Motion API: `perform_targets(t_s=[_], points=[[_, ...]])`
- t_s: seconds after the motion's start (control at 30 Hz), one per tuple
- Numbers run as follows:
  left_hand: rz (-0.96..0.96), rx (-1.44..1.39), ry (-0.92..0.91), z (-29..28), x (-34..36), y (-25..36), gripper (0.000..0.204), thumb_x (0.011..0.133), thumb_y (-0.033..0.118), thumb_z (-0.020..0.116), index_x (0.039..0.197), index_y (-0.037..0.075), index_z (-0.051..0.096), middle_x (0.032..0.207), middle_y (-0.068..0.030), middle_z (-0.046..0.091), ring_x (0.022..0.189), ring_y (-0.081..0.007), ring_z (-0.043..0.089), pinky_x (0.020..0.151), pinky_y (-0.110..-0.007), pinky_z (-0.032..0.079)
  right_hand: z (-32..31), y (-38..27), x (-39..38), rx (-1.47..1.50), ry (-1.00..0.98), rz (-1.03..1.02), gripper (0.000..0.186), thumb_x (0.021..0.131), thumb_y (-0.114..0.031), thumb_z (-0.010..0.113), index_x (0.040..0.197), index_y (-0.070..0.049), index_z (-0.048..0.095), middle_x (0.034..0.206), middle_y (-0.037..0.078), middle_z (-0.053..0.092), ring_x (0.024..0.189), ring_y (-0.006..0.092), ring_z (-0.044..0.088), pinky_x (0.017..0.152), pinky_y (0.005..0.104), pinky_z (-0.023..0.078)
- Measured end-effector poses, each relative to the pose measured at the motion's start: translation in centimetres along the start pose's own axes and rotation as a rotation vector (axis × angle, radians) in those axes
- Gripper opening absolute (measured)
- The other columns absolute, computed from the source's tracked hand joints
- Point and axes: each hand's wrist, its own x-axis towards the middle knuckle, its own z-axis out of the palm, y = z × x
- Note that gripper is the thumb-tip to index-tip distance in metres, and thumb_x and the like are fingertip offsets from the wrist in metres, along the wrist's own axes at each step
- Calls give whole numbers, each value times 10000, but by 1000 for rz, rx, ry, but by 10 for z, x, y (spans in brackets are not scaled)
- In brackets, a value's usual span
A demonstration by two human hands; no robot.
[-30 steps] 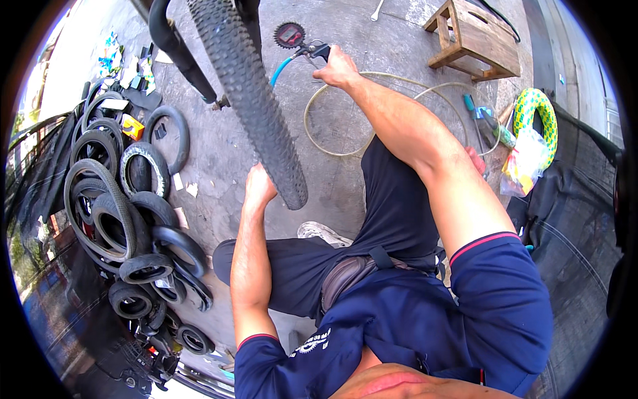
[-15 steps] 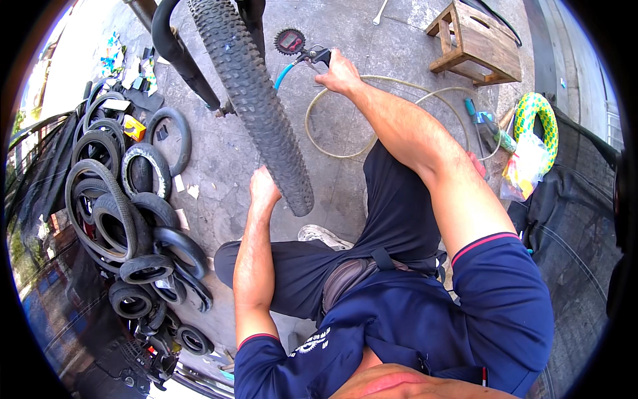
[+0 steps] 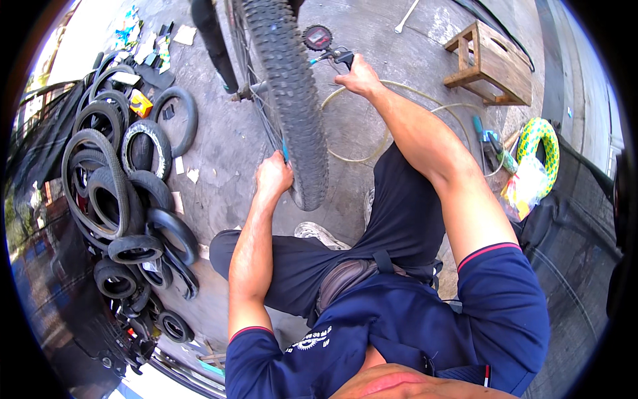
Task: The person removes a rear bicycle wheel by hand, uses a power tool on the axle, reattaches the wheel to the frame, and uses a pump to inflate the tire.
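Observation:
A knobbly black bicycle tyre (image 3: pixel 287 73) on its wheel stands upright in front of me. At the wheel's lower left side is my left hand (image 3: pixel 274 174), its fingers closed at the end of a short blue hose (image 3: pixel 286 150); the fingertips and the valve area are hidden. To the right of the tyre, my right hand (image 3: pixel 361 76) is wrapped around the black handle of a tyre inflator (image 3: pixel 343 57) with a round digital gauge (image 3: pixel 318 38). Most of the blue hose is hidden behind the tyre. A clear yellowish air hose (image 3: pixel 345 160) loops over the floor below my right hand.
Piled tyres and tubes (image 3: pixel 100 193) lie along the left, with a yellow box (image 3: pixel 140 104) among them. At the right stand a wooden stool (image 3: pixel 495 63), a green-yellow wrapped ring (image 3: pixel 539 143) and a plastic bag (image 3: pixel 528 183). A metal wrench (image 3: pixel 406 16) lies far ahead.
My left hand has come up and right against the wheel's side, and the blue hose now shows beside it. The wheel appears turned slightly, showing spokes. The right hand keeps its hold on the inflator.

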Motion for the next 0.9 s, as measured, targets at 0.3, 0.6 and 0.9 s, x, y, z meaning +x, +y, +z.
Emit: perform_targets(t_s=[0.3, 0.6, 0.9], points=[[-29, 145, -22, -16, -7, 18, 350, 888, 297, 671, 1006, -30, 635, 902, -286, 707, 891, -467, 698, 820, -562, 547, -3, -3, 4, -42, -86, 68, 820, 742, -377, 797, 1320, 85, 445, 1229, 311, 637, 1178, 404, 634, 1008, 436, 495], [-66, 117, -33, -21, -9, 26, 339, 901, 290, 663, 1030, -22, 628, 929, -282, 707, 916, -462, 691, 821, -563, 543, 11, 23, 24, 21, -97, 16, 802, 727, -389, 828, 1291, 89, 516, 1262, 278, 638, 1201, 385, 623, 1020, 419, 488], [-31, 95, 0, -17, -5, 25, 340, 887, 276, 688, 1029, -25, 623, 899, -288, 702, 893, -475, 688, 805, -565, 548, 15, 42, 42, 117, -196, -58, 812, 688, -416, 871, 1272, 59, 569, 1239, 252, 660, 1176, 349, 642, 999, 407, 503]])
